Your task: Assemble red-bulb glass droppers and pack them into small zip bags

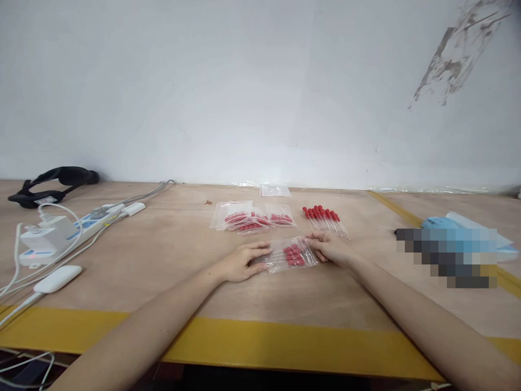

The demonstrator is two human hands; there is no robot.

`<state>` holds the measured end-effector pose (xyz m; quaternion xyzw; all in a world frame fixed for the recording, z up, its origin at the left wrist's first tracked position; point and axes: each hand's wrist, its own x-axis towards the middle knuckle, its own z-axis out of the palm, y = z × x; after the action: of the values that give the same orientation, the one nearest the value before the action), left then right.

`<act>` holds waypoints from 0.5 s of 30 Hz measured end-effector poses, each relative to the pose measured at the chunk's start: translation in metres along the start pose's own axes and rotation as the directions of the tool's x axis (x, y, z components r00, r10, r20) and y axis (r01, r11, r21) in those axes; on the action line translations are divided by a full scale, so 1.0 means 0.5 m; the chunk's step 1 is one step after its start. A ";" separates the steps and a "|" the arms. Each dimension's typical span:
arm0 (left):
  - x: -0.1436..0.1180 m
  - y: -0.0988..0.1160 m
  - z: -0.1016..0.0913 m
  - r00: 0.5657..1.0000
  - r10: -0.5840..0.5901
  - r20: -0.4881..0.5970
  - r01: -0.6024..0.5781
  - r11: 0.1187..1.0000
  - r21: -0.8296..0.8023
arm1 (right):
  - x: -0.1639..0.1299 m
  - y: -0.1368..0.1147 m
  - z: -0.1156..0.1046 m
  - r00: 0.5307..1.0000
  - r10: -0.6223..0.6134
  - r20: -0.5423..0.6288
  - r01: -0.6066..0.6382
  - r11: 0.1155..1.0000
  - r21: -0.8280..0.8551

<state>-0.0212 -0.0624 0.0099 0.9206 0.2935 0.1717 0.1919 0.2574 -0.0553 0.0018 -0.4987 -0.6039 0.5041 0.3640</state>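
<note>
A clear plastic bag (277, 267) lies flat just above or on the table between my hands. Inside it are several red-headed white sticks (293, 253), their heads toward the right. My left hand (240, 262) grips the bag's left end, thumb and fingers at its edge. At the other end, my right hand (330, 248) pinches the bag's right corner between thumb and fingers. Beyond my hands rests a pile of filled clear bags (248, 220) with red heads showing. Loose red-headed sticks (322, 217) lie in a bunch behind my right hand.
A flat clear bag (275, 191) lies near the wall. On the left are a power strip (87, 225) with plugs and cables, a white device (59, 278) and a black headband-like item (61, 176). Blue material (448, 224) lies at right beside a blurred patch. Yellow tape (252, 342) lines the front edge.
</note>
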 end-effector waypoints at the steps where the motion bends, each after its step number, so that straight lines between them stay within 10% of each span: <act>1: 0.000 0.000 0.000 1.000 -0.001 0.003 0.001 1.000 -0.002 | 0.004 0.002 -0.007 1.000 0.009 -0.025 -0.009 1.000 0.014; 8: -0.003 0.010 -0.005 1.000 0.022 0.023 -0.022 1.000 -0.017 | 0.070 0.012 -0.079 0.875 -0.134 -0.466 -0.116 0.876 -0.469; 15: -0.003 0.015 -0.005 1.000 0.007 0.013 -0.006 1.000 -0.012 | 0.149 -0.009 -0.078 0.802 -0.154 -0.577 -0.287 0.748 -0.598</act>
<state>-0.0200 -0.0682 0.0153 0.9215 0.2882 0.1683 0.1988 0.2756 0.0265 0.0103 -0.7480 -0.5777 0.0891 0.3145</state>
